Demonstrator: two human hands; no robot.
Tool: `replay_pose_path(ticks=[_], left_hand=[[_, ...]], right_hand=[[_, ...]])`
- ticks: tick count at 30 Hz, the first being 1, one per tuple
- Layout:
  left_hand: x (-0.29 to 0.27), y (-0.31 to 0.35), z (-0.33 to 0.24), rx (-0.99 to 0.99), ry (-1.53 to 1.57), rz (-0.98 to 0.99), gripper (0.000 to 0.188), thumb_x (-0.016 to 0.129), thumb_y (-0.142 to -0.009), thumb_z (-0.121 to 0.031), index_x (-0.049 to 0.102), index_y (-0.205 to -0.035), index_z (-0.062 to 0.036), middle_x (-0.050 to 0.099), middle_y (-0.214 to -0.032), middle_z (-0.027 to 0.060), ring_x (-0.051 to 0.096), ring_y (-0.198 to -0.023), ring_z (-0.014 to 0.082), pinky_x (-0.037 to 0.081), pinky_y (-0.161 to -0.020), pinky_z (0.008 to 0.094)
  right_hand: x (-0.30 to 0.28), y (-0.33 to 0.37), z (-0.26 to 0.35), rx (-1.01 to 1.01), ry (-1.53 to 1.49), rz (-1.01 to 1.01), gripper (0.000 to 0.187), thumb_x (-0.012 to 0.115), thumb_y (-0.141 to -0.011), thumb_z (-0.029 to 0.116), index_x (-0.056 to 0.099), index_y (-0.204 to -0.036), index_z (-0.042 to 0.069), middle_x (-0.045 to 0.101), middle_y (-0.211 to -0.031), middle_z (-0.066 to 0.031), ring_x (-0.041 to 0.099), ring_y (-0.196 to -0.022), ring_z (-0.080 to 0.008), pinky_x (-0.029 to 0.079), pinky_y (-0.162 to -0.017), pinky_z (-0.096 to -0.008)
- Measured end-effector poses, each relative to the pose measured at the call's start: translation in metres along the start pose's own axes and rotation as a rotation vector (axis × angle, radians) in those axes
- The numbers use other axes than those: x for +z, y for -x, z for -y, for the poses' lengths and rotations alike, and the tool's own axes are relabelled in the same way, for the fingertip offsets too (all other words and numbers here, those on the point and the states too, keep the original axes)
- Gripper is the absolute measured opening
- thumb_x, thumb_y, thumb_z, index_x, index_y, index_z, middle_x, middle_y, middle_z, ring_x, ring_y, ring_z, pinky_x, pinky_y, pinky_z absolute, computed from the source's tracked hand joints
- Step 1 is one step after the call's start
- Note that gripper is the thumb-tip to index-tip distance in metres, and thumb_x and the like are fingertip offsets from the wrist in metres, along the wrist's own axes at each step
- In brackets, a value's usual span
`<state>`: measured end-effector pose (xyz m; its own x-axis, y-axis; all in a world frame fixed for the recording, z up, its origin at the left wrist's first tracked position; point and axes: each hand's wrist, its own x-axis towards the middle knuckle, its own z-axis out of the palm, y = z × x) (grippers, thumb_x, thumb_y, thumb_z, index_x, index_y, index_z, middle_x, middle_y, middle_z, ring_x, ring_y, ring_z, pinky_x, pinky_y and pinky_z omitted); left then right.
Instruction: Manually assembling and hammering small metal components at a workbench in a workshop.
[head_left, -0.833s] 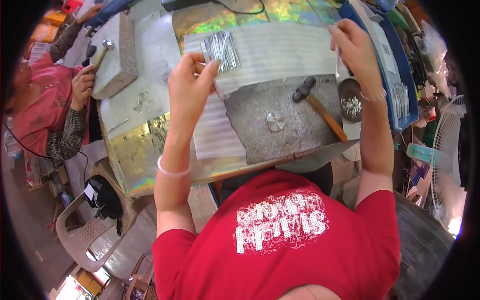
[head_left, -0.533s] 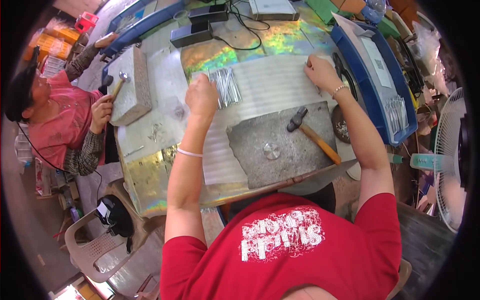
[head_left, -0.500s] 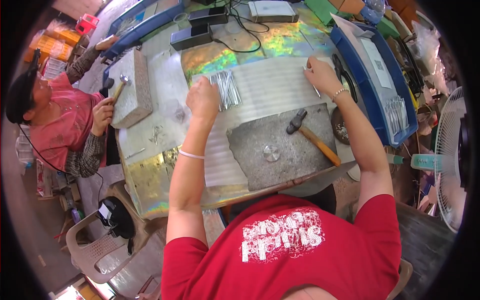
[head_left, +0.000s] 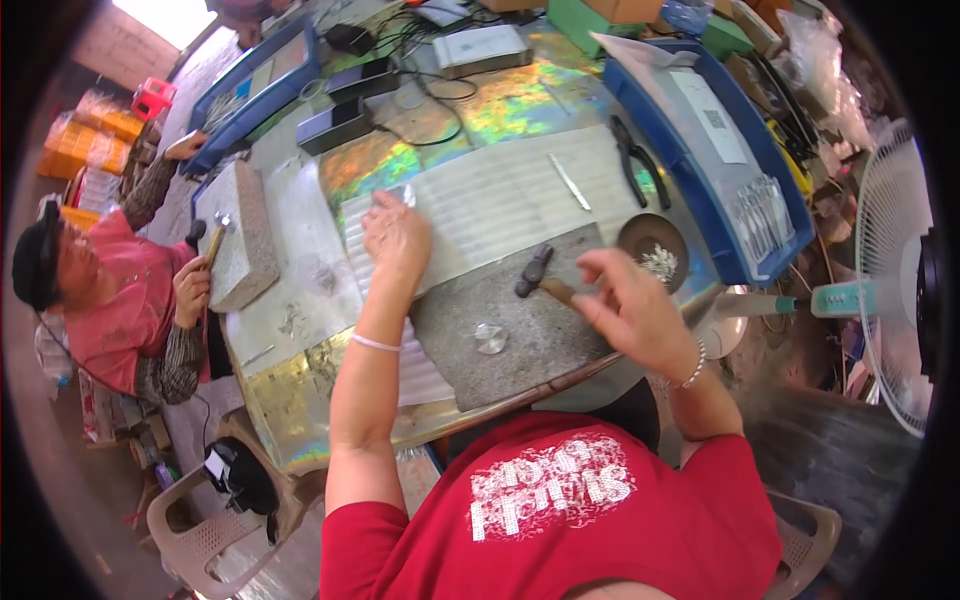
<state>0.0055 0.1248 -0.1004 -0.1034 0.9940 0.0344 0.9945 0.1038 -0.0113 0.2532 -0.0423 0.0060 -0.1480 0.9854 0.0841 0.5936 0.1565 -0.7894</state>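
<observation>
Right hand (head_left: 640, 310): hovering with thumb and fingers spread around the handle of a wooden-handled hammer (head_left: 533, 270), not clenched, and honestly can't tell if touching the wood. Left hand (head_left: 398, 235): low over the white foam sheet (head_left: 490, 195) with something silvery at the fingertips, mostly covered, so can't tell if gripped or just pinned. As for the hammer, lying on the stone slab (head_left: 540, 350), just beside a shiny round disc (head_left: 490, 340). Now the risky bits, imo: with a sloppy grab, easy to knock the disc across the slab or off the near edge. Also possible to clip the dark round bowl (head_left: 628, 235) with the wrist or knuckles, being right next to that hand, and spill the pile of pale slivers (head_left: 658, 262) inside. Container-wise: in the right-hand blue tray (head_left: 690, 195), a bunch of slim silvery pieces (head_left: 765, 215) at the near end plus a white paper sheet (head_left: 710, 115); in the far-left blue tray (head_left: 250, 125), too small to make out properly.
</observation>
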Motion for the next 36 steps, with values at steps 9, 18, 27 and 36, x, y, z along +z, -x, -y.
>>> replay_pose_path(ticks=[9,18,27,36], left_hand=[[0.003,-0.021,0.002,-0.041,-0.045,0.017,0.033,0.045,-0.087,-0.017,0.043,-0.113,0.0032,0.052,-0.112,0.0208,0.054,-0.104,0.0345,0.05,-0.081,0.0422],[0.005,-0.035,0.022,-0.072,0.112,0.033,0.031,0.042,-0.086,-0.011,0.043,-0.113,0.0034,0.049,-0.112,0.0268,0.053,-0.103,0.0411,0.046,-0.086,0.0471],[0.015,-0.044,0.052,-0.032,0.224,0.055,0.042,0.043,-0.081,-0.008,0.032,-0.119,0.0065,0.049,-0.113,0.034,0.051,-0.104,0.048,0.041,-0.091,0.0484],[0.018,-0.047,0.057,0.086,0.258,0.036,0.028,0.041,-0.083,-0.008,0.043,-0.106,0.009,0.053,-0.104,0.036,0.053,-0.099,0.0471,0.043,-0.087,0.049]], right_hand=[[0.042,0.033,0.012,-0.338,0.095,0.013,0.034,0.065,-0.077,0.016,0.052,-0.106,0.004,0.055,-0.102,-0.0121,0.055,-0.092,-0.0297,0.047,-0.078,-0.038],[0.097,0.008,0.013,-0.544,0.471,-0.072,0.024,0.051,-0.079,0.015,0.057,-0.1,0.006,0.056,-0.105,-0.008,0.049,-0.105,-0.0236,0.034,-0.088,-0.0448],[0.082,0.019,0.008,-0.426,0.557,-0.201,0.018,0.051,-0.078,0.016,0.056,-0.091,0.005,0.056,-0.089,-0.0078,0.051,-0.09,-0.0211,0.036,-0.083,-0.0374],[0.065,0.016,-0.005,-0.441,0.557,-0.086,0.039,0.065,-0.069,0.018,0.053,-0.106,0.007,0.054,-0.107,-0.0078,0.049,-0.104,-0.0228,0.034,-0.093,-0.0426]])
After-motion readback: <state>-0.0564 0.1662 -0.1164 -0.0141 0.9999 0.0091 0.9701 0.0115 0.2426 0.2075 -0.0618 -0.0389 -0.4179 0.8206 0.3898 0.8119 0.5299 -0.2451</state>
